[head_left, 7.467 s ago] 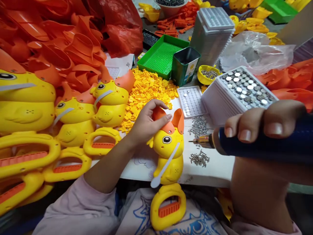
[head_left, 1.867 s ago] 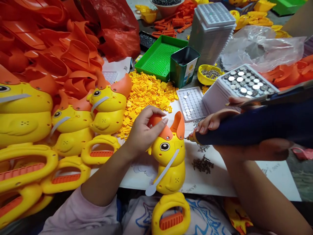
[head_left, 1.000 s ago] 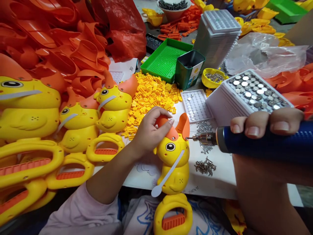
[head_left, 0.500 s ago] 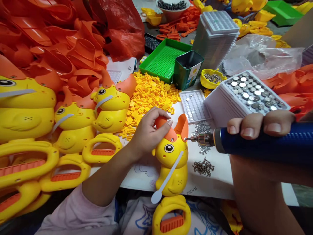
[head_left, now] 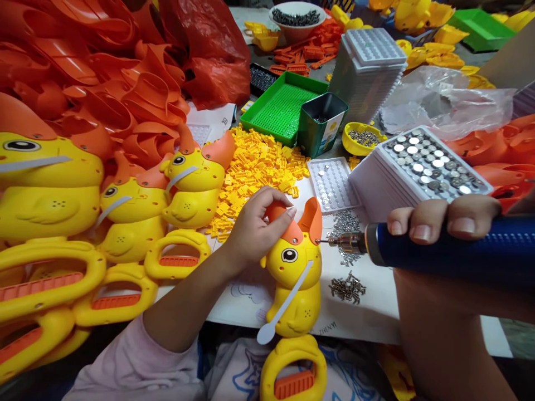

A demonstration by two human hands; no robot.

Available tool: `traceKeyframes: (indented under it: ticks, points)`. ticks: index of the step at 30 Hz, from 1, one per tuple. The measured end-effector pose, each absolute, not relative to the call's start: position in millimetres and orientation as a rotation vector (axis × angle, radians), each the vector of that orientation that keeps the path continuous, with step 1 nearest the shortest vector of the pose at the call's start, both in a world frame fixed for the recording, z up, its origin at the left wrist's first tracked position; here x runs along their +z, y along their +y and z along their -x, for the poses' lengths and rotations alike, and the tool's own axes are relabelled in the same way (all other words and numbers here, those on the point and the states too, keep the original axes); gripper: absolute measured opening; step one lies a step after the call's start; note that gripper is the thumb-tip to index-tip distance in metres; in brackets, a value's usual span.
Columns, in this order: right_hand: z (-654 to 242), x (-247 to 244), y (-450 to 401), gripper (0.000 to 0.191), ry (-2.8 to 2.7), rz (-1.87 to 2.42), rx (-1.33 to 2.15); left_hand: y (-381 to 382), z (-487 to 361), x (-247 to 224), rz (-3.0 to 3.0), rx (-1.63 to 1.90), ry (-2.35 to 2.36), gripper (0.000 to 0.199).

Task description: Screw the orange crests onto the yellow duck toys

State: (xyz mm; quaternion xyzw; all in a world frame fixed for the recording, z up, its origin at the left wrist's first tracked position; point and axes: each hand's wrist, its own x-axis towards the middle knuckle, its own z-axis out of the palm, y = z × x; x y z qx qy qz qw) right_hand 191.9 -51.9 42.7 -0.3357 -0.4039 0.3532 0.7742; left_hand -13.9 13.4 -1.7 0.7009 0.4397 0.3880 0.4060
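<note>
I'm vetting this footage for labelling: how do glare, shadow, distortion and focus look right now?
Head view: bright glints on the metal discs; a soft shadow on the white sheet near the right forearm; apparent wide-angle stretching of the duck toy at the left edge; the held duck toy reads fairly sharp.

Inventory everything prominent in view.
duck toy: one, yellow-orange, front centre
screwdriver: one, blue, front right
other duck toys: at least three, yellow-orange, left
sheet: one, white, front centre
orange parts: many, orange, left and right
red bag: one, red, back left
small pieces: many, yellow, centre
green trays: two, green, centre, back right
tin: one, dark green, centre
tray stacks: two, white, right
metal bits: two piles, silvery, right
bowl: one, white, back centre
clear bag: one, clear, back right
left hand: one, on duck toy
right hand: one, around screwdriver
</note>
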Motion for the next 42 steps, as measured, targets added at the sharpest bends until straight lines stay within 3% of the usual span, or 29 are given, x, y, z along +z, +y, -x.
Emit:
traceKeyframes:
  ticks: [14,32,36,39,42]
  points:
    - [-188,47,-52,0.023,-0.958,0.691,0.817,11,13,-4,-1.851,0.993,1.076,0.004]
    - [-195,42,-41,0.036,-1.138,0.572,0.918,11,11,-9,-1.841,1.053,1.012,0.012]
    - [-194,40,-51,0.022,-1.005,0.636,0.78,13,17,-1,-2.158,0.983,0.961,0.013]
    - [-203,37,-52,0.028,-0.998,0.713,0.789,17,22,4,-2.376,0.841,0.827,0.015]
    - [-212,28,-44,0.034,-1.071,0.643,0.831,19,24,6,-2.374,0.686,0.791,0.029]
